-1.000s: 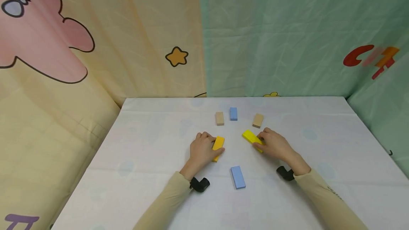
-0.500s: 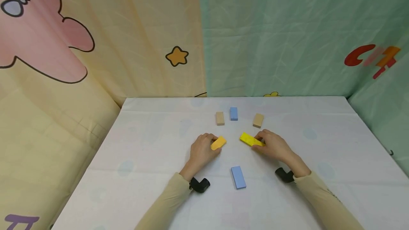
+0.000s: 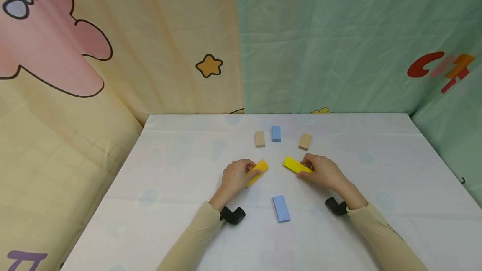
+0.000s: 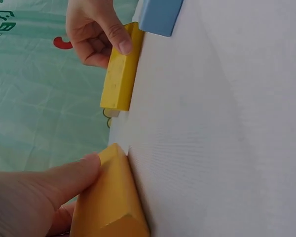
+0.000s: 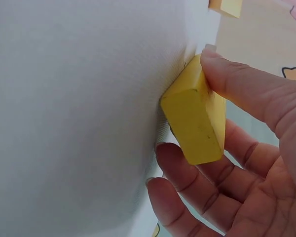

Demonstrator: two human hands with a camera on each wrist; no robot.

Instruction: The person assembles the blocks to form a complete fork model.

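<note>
In the head view my left hand [image 3: 234, 177] holds an orange-yellow block [image 3: 261, 166] between thumb and fingers. The block slants, its far end pointing right. Seen from the left wrist, this orange-yellow block [image 4: 107, 195] is close to the white cloth, thumb on its face. To the right, my right hand [image 3: 324, 172] pinches a bright yellow block [image 3: 293, 164], which slants the other way. The right wrist view shows the yellow block [image 5: 190, 126] end-on, thumb on one side and fingers on the other. A gap separates the two held blocks.
Beyond the hands lie a tan block [image 3: 260, 139], a small-looking blue block [image 3: 276, 134] and another tan block [image 3: 305, 141]. Nearer the person, a blue block [image 3: 281, 208] lies between the forearms. White cloth [image 3: 169, 221] covers the table; curtains [image 3: 324, 45] hang behind.
The orange-yellow block has turned clockwise in my left hand, and the thumb has shifted on it. The yellow block has turned slightly flatter across the view, its tip moving a little left.
</note>
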